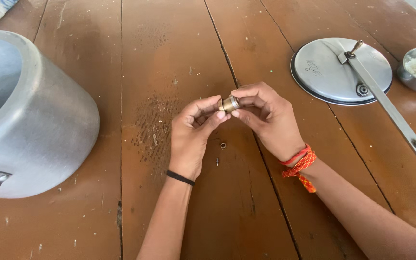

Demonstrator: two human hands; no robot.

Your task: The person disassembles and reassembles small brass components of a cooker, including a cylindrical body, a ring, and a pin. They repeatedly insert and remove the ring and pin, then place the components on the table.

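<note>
Planks of worn brown wooden table (179, 58) carry pot (30, 120) and lid (335, 72).

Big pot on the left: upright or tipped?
Tipped. The pot lies on its side on the table, mouth facing left.

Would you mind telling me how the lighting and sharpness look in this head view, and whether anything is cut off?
Head view: soft, even daylight, faint shadows under the hands; mild sheen on the lid, no harsh glare; the small brass fitting between the left hand and right hand is sharp; the pot is cropped at the left edge.
</note>
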